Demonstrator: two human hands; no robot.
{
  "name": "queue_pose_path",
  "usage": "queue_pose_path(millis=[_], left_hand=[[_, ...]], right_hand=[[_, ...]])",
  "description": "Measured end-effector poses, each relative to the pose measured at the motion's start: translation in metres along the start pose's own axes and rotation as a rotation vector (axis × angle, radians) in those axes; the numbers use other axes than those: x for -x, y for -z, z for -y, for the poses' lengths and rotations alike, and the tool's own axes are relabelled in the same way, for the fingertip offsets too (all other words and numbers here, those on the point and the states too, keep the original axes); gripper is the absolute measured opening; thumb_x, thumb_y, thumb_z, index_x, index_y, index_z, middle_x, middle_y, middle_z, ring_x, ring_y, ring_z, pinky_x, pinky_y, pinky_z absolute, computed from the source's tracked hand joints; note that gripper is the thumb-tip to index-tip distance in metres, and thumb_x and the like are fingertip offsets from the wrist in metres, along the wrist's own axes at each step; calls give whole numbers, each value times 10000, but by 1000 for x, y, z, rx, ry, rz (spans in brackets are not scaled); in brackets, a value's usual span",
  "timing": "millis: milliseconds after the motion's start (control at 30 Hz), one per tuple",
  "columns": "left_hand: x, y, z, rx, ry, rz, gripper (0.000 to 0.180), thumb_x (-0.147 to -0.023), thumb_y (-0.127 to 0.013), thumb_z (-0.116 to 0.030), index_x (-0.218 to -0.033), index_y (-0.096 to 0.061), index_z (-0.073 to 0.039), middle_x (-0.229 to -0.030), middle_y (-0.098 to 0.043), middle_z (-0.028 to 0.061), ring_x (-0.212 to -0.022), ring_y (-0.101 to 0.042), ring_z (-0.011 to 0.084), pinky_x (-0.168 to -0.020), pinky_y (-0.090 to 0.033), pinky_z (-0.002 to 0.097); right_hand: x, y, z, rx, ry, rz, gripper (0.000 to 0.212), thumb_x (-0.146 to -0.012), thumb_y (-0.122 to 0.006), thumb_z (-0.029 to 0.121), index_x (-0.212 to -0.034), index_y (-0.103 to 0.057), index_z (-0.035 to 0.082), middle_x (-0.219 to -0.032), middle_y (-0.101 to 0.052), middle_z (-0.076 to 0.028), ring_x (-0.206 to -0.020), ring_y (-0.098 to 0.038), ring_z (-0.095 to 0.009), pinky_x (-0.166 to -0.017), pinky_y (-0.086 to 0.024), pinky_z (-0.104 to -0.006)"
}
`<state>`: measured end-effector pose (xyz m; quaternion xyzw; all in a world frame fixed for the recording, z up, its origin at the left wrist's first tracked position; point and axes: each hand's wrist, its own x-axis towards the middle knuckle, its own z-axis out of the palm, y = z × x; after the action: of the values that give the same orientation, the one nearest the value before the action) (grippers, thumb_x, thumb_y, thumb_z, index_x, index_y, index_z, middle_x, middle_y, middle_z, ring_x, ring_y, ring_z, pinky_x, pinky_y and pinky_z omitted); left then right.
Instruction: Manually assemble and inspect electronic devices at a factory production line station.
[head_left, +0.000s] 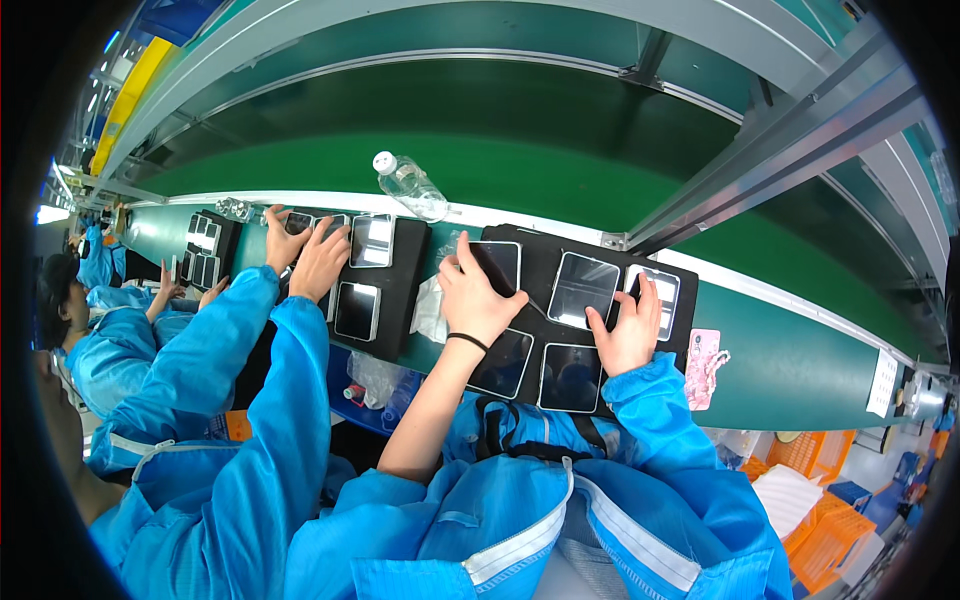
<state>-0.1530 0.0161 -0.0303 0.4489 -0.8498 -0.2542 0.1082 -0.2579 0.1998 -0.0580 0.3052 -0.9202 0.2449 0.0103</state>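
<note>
Several flat devices with dark screens and silver frames, like phones or small tablets, lie on a black mat [538, 322]. My left hand [476, 300] grips the upper left device [502, 262], fingers along its left side and thumb at its lower right corner. Bare fingers apart, my right hand [632, 328] rests over the right part of the mat. Its fingertips touch the right device [664, 298], which they partly cover. The thumb is near the lower right corner of the middle device [583, 288]. Two more devices lie nearer me: one lower left [503, 362] and another [570, 376].
Left of me, a co-worker's hands [320, 258] handle similar devices on another black mat [408, 262]. A clear bottle [410, 186] lies beyond the mats. Right of my mat is a pink phone case [703, 366]. A metal post [770, 150] rises at far right; orange crates [830, 540] stand below.
</note>
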Motion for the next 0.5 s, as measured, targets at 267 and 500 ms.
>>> queue_pose_path(millis=[267, 500], left_hand=[[-3, -23, -2, -219, -33, 13, 1060, -613, -791, -383, -1427, -217, -18, -1226, -386, 265, -1106, -430, 407, -860, -441, 494], [-13, -40, -7, -283, -69, -132, 974, -688, -729, -423, -1411, -258, 30, -1160, -421, 253, -1046, -440, 381, -846, -423, 474]], right_hand=[[0, -18, 7, -32, -84, -184, 481, -707, -787, 274, -1040, -602, -20, -1394, -373, -223, -1289, -342, -416, -1071, -286, -472], [-3, -18, 19, -81, -152, -236, 567, -637, -844, 311, -1023, -603, -26, -1374, -373, -224, -1261, -356, -403, -1056, -301, -479]])
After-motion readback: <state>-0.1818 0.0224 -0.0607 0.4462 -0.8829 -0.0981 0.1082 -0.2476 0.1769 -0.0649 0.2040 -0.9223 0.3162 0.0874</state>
